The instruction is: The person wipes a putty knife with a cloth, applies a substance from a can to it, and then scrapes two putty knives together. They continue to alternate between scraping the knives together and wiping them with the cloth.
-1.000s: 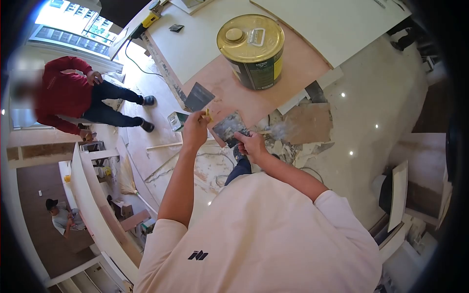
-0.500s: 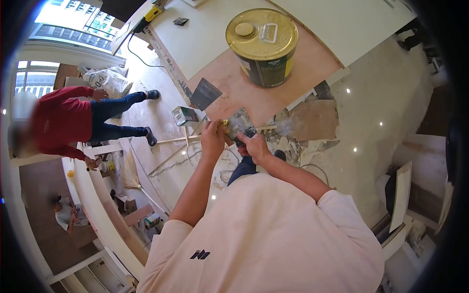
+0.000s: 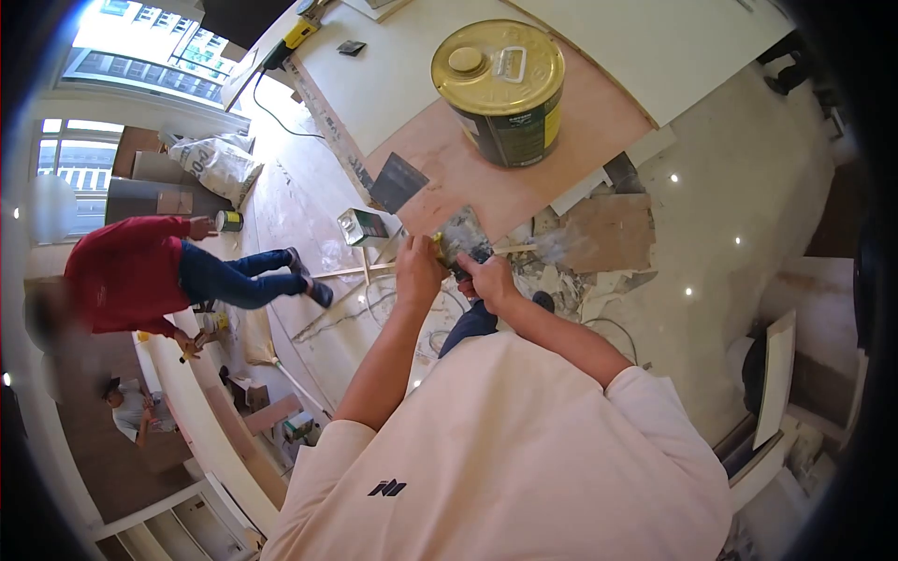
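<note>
My left hand (image 3: 421, 268) is closed, with a small yellow item (image 3: 439, 245) at its fingertips; I cannot make out what it is. Beside it, my right hand (image 3: 490, 282) grips a putty knife (image 3: 461, 227) whose wide blade is smeared grey and points away from me. The hands are close together in front of my body, by the near corner of a wooden work surface (image 3: 524, 192). On that surface stands a large round can (image 3: 510, 136) with a gold lid. A dark flat sheet (image 3: 399, 182) lies at the left edge of the surface.
A small rectangular tin (image 3: 363, 227) stands left of my hands. A co-worker in a red top (image 3: 131, 271) walks at the left; another person (image 3: 140, 411) is lower left. Debris and a brown board (image 3: 608, 232) lie on the floor. A corded yellow tool (image 3: 297, 35) rests at upper left.
The co-worker in red has shifted lower in the view and changed stride, uncovering a dark can near the sack. My hands and the putty knife have hardly moved.
</note>
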{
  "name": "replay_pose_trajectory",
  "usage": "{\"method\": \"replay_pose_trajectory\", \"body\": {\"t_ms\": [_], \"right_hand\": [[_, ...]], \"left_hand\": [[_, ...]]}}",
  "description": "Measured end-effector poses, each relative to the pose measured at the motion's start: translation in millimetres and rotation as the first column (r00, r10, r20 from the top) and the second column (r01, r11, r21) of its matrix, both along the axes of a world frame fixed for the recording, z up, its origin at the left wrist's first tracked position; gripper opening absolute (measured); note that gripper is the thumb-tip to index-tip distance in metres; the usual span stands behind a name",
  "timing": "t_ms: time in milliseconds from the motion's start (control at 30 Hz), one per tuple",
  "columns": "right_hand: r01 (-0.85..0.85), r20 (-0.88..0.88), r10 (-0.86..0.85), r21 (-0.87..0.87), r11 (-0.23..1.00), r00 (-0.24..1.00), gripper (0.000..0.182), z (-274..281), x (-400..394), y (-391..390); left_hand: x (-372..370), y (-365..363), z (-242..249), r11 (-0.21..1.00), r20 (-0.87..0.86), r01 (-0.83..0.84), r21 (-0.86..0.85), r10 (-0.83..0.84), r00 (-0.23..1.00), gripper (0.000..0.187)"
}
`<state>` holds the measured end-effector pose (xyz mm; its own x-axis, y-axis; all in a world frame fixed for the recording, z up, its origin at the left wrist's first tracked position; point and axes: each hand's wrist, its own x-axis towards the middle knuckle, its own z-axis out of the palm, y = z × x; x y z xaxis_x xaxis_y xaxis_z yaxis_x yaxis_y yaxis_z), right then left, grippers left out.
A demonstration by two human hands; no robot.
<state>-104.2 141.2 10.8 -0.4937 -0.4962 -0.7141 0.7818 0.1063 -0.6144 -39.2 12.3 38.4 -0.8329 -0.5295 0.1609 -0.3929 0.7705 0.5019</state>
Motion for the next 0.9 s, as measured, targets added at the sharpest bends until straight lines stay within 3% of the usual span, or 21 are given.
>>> {"method": "replay_pose_trajectory", "body": {"t_ms": [133,167,300,533,633,733,900], "right_hand": [[0.010,-0.066,-0.011,-0.009,1.000,0.998,0.039,-14.8,4.7,-2.6],[0.000,-0.076,0.000,0.007,1.000,0.997,0.039,-12.0,5.6,-2.3],[-0.023,-0.105,0.025,0.023,0.999,0.994,0.040,-7.8,1.2,-1.3],[-0.039,-0.106,0.042,0.023,0.999,0.993,0.039,-9.8,-1.0,-3.3],[-0.021,-0.094,0.025,0.039,0.999,0.995,0.038,-4.5,4.4,-1.9],[-0.019,-0.105,0.024,0.045,0.999,0.994,0.037,0.3,-1.5,-1.8],[-0.012,-0.103,0.016,0.035,0.999,0.995,0.036,1.2,-0.2,0.3]], "left_hand": [[-25.4,-37.2,-6.2,0.991,-0.014,-0.060,-0.120,0.059,0.998,0.004],[-27.3,-46.1,-1.6,0.997,0.019,-0.051,-0.066,0.052,0.998,0.003],[-4.0,-28.5,26.2,0.986,0.011,0.155,0.053,-0.156,0.988,0.004],[-13.8,-26.2,5.3,0.990,0.084,0.140,0.013,-0.141,0.986,0.006],[-40.2,-32.1,7.6,0.970,0.049,0.243,-0.013,-0.243,0.969,0.006],[-17.2,-36.6,24.5,0.944,0.201,0.330,0.022,-0.328,0.923,0.005],[-45.1,-35.3,15.9,0.898,0.143,0.439,0.035,-0.439,0.887,0.007]]}}
